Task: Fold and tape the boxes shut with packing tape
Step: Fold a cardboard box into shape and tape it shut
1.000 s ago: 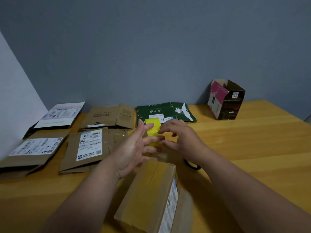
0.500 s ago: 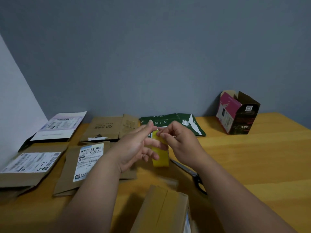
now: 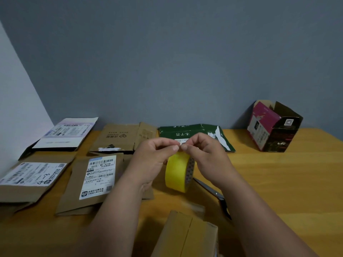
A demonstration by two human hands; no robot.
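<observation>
A wooden table [image 3: 278, 182] carried flattened cartons along its left and back. A folded brown box [image 3: 185, 236] lay at the near edge, below both hands. The left hand [image 3: 154, 156] and right hand [image 3: 207, 154] pinched the top of a yellow tape roll [image 3: 176, 171], held above the table. Scissors [image 3: 217, 197] lay just right.
</observation>
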